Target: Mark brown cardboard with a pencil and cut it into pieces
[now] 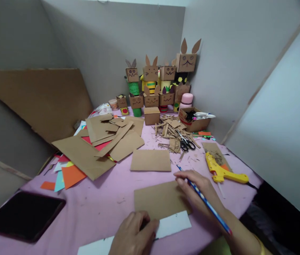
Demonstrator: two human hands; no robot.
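Observation:
My right hand [195, 187] is closed round a blue striped pencil [205, 202], its tip pointing away near the far right corner of a brown cardboard rectangle [157, 200] that lies in front of me. My left hand [132, 235] rests with fingers curled on a long white strip [173, 224] laid along the near edge of that cardboard, pressing it down. A second cardboard rectangle [150, 160] lies just beyond.
A yellow glue gun [223, 171] lies to the right, scissors [187, 142] on a heap of cardboard scraps behind. Cardboard sheets and coloured paper [97, 145] pile at left, a dark tablet [24, 216] at near left. Cardboard rabbit figures [155, 85] and a tool box [194, 120] stand at the back.

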